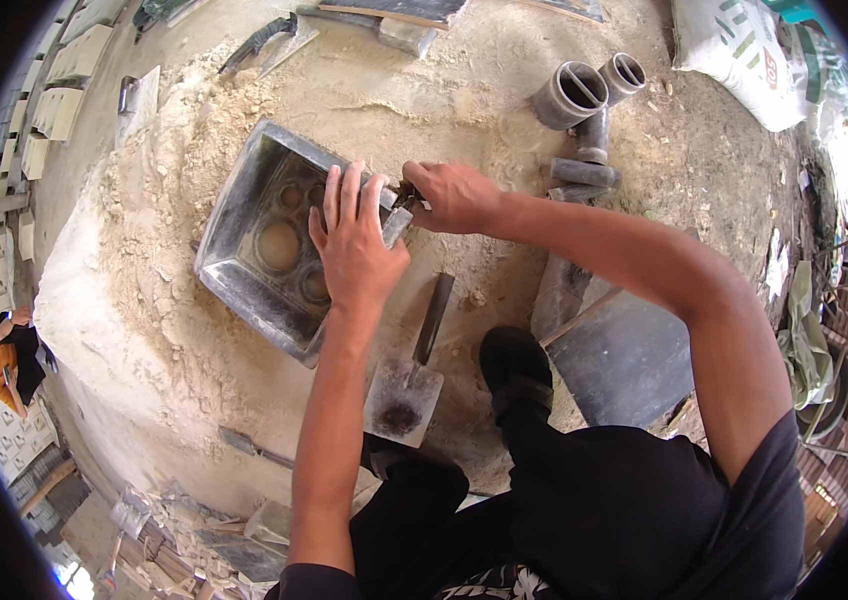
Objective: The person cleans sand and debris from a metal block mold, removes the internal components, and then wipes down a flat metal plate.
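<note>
My left hand [352, 245] lies flat on the metal mould's [244, 215] right rim. My right hand [454, 195] grips that rim's corner. A trowel [414, 380] lies just below the mould.

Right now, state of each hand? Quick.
Left hand: open, fingers spread, palm flat on the rim of the square metal mould.
Right hand: closed at the mould's corner, pinching something small; what it is cannot be told.

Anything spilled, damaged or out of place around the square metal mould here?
Nothing stands out. The square metal mould sits tilted in the sand heap, left hand flat on its rim, right hand at its corner. A trowel lies flat nearby; grey pipe pieces lie loose beyond.
</note>
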{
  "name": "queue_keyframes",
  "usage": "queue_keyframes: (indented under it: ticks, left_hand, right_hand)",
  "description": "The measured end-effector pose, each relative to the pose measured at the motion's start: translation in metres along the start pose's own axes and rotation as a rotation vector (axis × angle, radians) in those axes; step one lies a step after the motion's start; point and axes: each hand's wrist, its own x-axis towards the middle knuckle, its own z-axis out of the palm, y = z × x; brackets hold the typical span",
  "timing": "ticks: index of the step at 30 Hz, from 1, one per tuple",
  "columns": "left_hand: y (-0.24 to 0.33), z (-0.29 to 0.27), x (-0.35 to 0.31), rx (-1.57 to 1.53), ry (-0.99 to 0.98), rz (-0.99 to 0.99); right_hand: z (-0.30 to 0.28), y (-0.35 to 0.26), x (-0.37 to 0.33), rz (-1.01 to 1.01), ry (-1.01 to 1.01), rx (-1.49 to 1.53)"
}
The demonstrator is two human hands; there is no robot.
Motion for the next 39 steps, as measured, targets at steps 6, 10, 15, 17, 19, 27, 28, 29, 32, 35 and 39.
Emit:
queue_keyframes:
  ticks: [6,10,15,17,19,27,28,29,32,35,39]
  left_hand:
    - [0.004,-0.001,-0.001,0.016,0.018,-0.042]
    - [0.004,0.0,-0.001,0.001,0.024,-0.039]
    - [0.001,0.003,-0.002,0.01,0.02,-0.034]
    - [0.0,0.004,-0.001,0.0,-0.009,-0.03]
    - [0.0,0.003,0.0,0.002,-0.01,-0.022]
    - [-0.004,-0.001,-0.004,-0.018,-0.035,0.043]
    - [-0.007,-0.004,-0.007,-0.002,-0.076,0.048]
    - [-0.008,-0.006,-0.008,0.015,-0.117,0.053]
    - [-0.01,-0.005,-0.007,-0.001,-0.131,0.078]
    - [-0.01,-0.004,-0.003,-0.039,-0.124,0.096]
    - [-0.015,-0.004,-0.003,-0.148,-0.116,0.107]
  right_hand:
    - [-0.001,-0.005,0.0,0.141,-0.051,0.065]
    - [-0.008,-0.003,0.0,0.138,-0.095,0.141]
    - [0.009,-0.02,-0.017,0.241,-0.012,0.327]
    - [0.014,-0.021,-0.024,0.275,0.016,0.382]
    - [0.012,-0.017,-0.023,0.224,-0.005,0.338]
    - [0.011,-0.031,-0.038,0.481,-0.078,0.222]
    - [0.011,-0.032,-0.037,0.493,-0.091,0.218]
    - [0.012,-0.034,-0.038,0.466,-0.095,0.202]
    - [0.025,-0.038,-0.042,0.406,-0.109,0.188]
    - [0.026,-0.028,-0.043,0.363,-0.082,0.191]
    - [0.025,-0.018,-0.039,0.292,-0.1,0.234]
